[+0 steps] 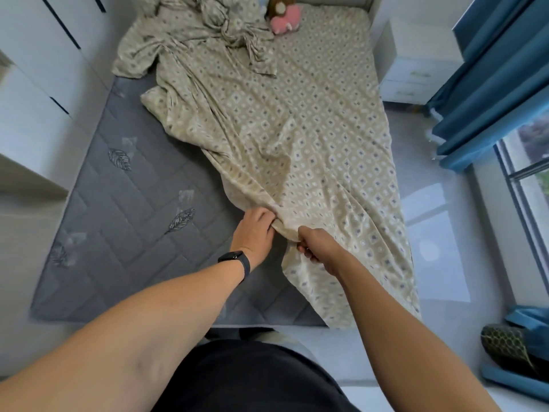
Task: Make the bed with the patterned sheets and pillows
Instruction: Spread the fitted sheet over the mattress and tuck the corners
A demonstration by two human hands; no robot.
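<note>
Hands at the foot of the bed, left hand [256, 230] and right hand [316, 248] both pinching a bunched fold of beige diamond-patterned cotton sheet [300, 138].
Sheet covering only the right half; best drawn leftward, taut, across bare grey quilted mattress [127, 209].

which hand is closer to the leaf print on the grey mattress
Left. The left hand grips the patterned sheet just right of the leaf print; the right hand grips it farther right.
</note>
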